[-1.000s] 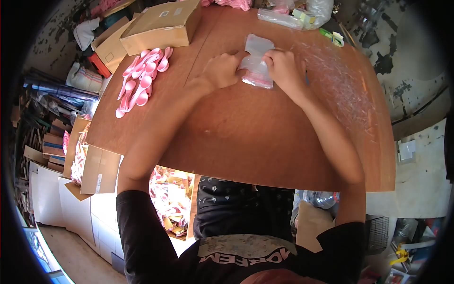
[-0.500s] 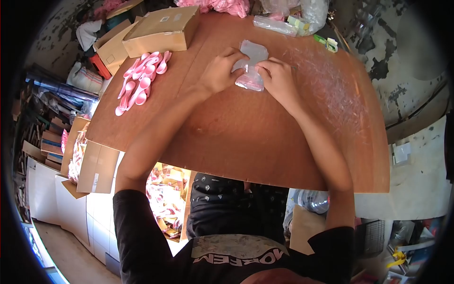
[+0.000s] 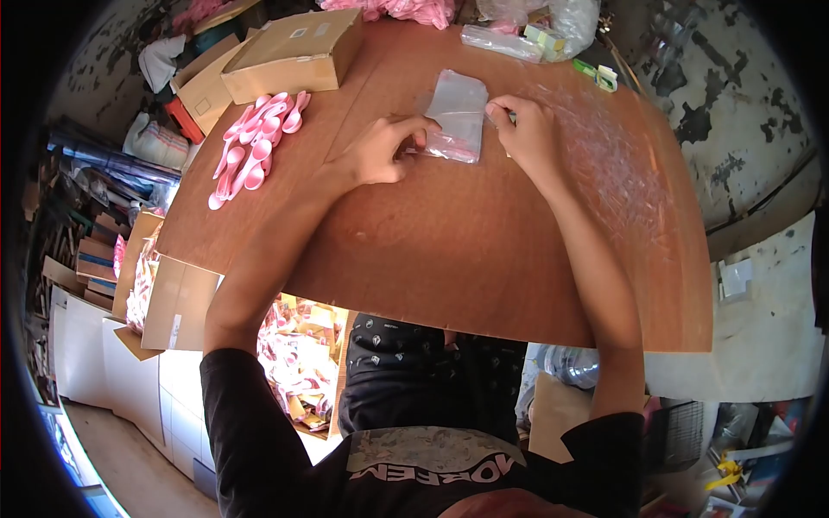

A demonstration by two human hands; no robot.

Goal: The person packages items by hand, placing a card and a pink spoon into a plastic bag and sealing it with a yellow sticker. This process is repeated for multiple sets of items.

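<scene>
A flat clear plastic bag (image 3: 458, 108), possibly several in a stack, lies on the brown table with a pinkish band across its near end. At the bag's lower left corner, my left hand (image 3: 380, 151) has its fingers curled, thumb and forefinger gripping the edge. My right hand (image 3: 527, 134) is closed in a pinch just beyond the bag's right edge; whatever its fingertips hold is too thin to make out. To the left of both hands lies a pile of pink plastic spoons (image 3: 256, 142).
The brown table (image 3: 414, 250) carries a closed cardboard box (image 3: 294, 53) at the far left. Thin clear plastic scraps (image 3: 613, 164) are spread along the right. At the back lie a clear plastic packet (image 3: 501, 43) and a green item (image 3: 596, 74). A filled carton (image 3: 302, 363) stands below the front edge.
My left hand has moved left and nearer, to the bag's lower left corner. My right hand has shifted right off the bag, which now shows more of its surface.
</scene>
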